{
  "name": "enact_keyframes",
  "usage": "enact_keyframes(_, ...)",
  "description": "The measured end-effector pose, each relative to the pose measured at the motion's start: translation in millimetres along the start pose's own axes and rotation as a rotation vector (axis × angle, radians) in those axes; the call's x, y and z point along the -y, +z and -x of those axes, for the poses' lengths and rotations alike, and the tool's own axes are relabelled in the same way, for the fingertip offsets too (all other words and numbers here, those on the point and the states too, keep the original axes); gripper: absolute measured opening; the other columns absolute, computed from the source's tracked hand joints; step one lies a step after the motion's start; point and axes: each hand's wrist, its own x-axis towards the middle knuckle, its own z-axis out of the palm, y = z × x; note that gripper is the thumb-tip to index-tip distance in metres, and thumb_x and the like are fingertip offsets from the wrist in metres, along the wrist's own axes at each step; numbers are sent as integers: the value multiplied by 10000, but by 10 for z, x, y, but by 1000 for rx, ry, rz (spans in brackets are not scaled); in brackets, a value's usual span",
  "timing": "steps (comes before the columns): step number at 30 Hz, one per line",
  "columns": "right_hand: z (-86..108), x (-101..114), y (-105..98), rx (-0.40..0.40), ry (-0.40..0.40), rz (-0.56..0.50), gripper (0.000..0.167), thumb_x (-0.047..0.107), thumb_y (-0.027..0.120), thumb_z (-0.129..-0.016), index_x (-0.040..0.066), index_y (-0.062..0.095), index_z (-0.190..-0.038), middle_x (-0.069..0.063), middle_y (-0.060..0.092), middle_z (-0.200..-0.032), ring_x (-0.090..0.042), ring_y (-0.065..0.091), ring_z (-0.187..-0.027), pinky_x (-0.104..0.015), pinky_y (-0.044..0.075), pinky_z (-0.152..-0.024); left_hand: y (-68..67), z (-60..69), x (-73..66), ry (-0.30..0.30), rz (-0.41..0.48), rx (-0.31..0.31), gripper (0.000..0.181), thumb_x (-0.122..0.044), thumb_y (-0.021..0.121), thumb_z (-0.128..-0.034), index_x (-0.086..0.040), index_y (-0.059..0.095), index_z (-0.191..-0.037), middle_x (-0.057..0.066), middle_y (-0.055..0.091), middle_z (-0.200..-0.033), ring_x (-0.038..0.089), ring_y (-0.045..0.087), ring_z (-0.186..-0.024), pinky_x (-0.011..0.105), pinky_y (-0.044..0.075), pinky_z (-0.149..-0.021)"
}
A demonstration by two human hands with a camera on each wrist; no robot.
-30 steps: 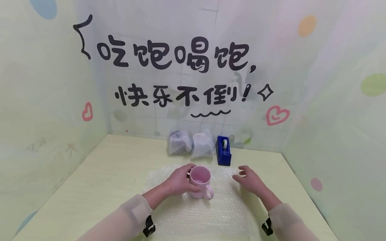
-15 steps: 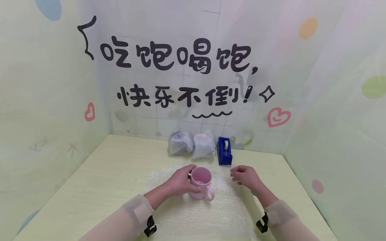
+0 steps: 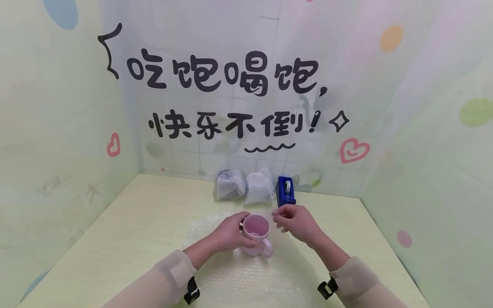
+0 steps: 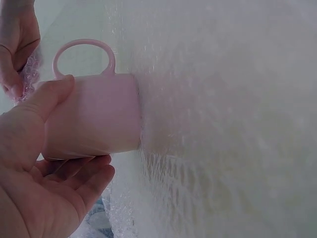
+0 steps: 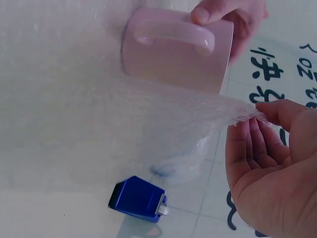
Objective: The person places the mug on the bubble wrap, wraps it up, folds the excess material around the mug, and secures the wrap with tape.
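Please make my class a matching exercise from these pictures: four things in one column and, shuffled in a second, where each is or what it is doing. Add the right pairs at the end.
Column one
1. pink mug
2. right hand
3. blue tape dispenser
4. bubble wrap

Column two
A. just right of two wrapped bundles in the head view
B. lying under something upright, with one edge raised
C. standing upright, gripped by the left hand
D. pinching a thin, clear edge

Right pairs: 1-C, 2-D, 3-A, 4-B
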Motion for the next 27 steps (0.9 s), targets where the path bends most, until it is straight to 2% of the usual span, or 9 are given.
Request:
enact_keyframes(4,16,61,97,28,-97,126,134,139,764,-1023,31,806,-1088,-65,789,-918,-142,683,-804,-274,603,-699,9,-3,15,2,12,11,728,-101,994,-759,-21,641,-1391,144,737,-1276,331,734,-1152,447,640,-963)
enact_keyframes(6,19,66,134,51,-176,209,124,134,763,-1022,44,820,-1087,-40,799,-921,-106,681,-815,-254,589,-710,8,-3,21,4,14,16,729,-99,992,-764,-20,640,-1397,146,734,-1284,333,729,-1163,451,640,-968)
enact_keyframes(9,8,39,177,118,-291,334,127,167,785,-1016,77,841,-1085,-4,777,-944,-54,641,-854,-221,565,-733,8,-5,25,-4,6,19,733,-117,990,-774,-36,639,-1411,124,728,-1299,307,718,-1176,444,638,-980)
enact_keyframes(11,3,19,197,162,-320,407,168,225,789,-1023,86,848,-1096,-7,719,-941,-76,593,-865,-219,530,-724,4,-4,18,-7,2,21,732,-129,989,-777,-47,641,-1416,107,727,-1302,286,715,-1172,431,640,-976)
enact_keyframes(14,-8,-6,184,217,-298,461,236,297,754,-1050,90,850,-1111,-4,612,-907,-121,497,-844,-254,459,-676,5,-8,9,-4,2,20,732,-127,989,-768,-48,648,-1411,102,732,-1291,275,719,-1155,407,643,-957)
enact_keyframes(16,-32,-24,156,237,-288,479,251,309,706,-1080,104,852,-1085,10,595,-881,-131,479,-832,-271,436,-674,4,-9,-1,3,1,20,728,-119,988,-764,-42,651,-1405,101,736,-1279,267,719,-1143,398,638,-950)
enact_keyframes(22,-193,-122,100,290,-353,492,222,258,683,-1094,161,812,-941,94,612,-818,-41,513,-769,-252,472,-701,7,1,-13,6,-4,20,736,-95,984,-760,-24,645,-1409,117,735,-1270,288,716,-1141,416,630,-949)
enact_keyframes(25,-254,-128,105,314,-357,480,150,241,680,-1094,135,732,-1003,88,599,-802,-40,514,-734,-245,470,-675,7,6,-16,-5,6,19,742,-105,985,-763,-28,643,-1417,119,734,-1282,298,715,-1154,414,633,-948)
enact_keyframes(27,-272,-113,114,314,-316,440,130,216,689,-1084,97,644,-1059,58,586,-794,-62,520,-704,-249,470,-646,2,9,-20,-9,10,15,744,-114,987,-766,-33,644,-1421,115,733,-1290,296,714,-1160,408,632,-949)
